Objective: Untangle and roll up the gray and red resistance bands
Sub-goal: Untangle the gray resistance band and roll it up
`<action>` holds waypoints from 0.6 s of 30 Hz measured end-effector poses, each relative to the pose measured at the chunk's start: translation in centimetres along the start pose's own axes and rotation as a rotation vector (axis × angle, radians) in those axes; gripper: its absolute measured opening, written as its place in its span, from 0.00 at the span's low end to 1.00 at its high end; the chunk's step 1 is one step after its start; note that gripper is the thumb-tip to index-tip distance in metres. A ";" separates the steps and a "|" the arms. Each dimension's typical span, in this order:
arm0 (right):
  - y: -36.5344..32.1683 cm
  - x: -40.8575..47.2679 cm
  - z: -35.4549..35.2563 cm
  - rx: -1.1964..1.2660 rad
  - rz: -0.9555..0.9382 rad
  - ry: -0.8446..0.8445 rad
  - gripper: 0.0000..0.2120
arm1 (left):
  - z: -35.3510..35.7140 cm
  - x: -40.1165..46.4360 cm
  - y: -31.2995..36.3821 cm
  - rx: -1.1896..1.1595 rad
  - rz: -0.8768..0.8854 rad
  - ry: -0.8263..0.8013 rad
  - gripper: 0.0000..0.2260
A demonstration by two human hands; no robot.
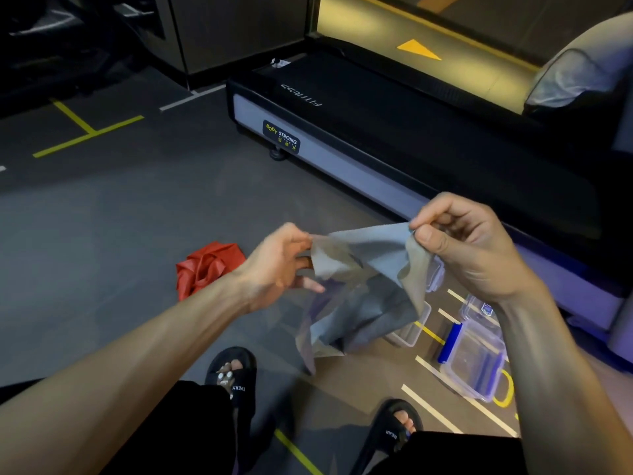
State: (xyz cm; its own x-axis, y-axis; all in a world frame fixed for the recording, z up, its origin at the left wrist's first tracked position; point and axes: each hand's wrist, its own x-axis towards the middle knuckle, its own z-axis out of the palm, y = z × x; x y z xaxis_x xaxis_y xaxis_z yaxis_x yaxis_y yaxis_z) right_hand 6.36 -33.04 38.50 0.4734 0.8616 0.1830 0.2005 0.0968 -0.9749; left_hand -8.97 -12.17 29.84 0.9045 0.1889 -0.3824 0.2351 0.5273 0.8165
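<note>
The gray resistance band (363, 289) hangs crumpled in the air between my two hands, above the floor. My left hand (277, 265) grips its left upper edge with curled fingers. My right hand (466, 245) pinches the right upper corner between thumb and forefinger. The band's lower folds droop toward my feet. The red resistance band (205, 267) lies bunched in a heap on the dark floor, left of my left hand and apart from it.
A treadmill base (342, 166) runs across the floor behind my hands. Clear plastic containers, one with a blue clip (476, 358), stand on the floor at the right. My sandalled feet (233, 375) are below. Yellow and white lines mark the floor.
</note>
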 end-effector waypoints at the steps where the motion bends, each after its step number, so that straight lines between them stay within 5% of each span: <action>1: -0.1 -0.1 0.1 0.005 0.004 -0.017 0.11 | 0.0 0.2 0.0 -0.005 0.009 0.066 0.21; 12: -0.4 -0.1 0.2 -0.022 0.035 -0.126 0.10 | -0.6 0.1 -0.8 0.536 0.176 0.281 0.02; 18: -0.4 0.3 0.6 -0.028 0.009 -0.096 0.08 | -0.7 0.4 -1.1 0.809 0.235 0.172 0.24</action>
State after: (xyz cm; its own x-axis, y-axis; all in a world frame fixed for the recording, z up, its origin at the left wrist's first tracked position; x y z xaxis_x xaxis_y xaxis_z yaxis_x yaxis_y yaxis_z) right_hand 5.86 -32.52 38.81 0.3910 0.9063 0.1603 0.2216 0.0764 -0.9721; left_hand -9.15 -12.13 28.47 0.9105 0.3764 -0.1714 0.2886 -0.2814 0.9152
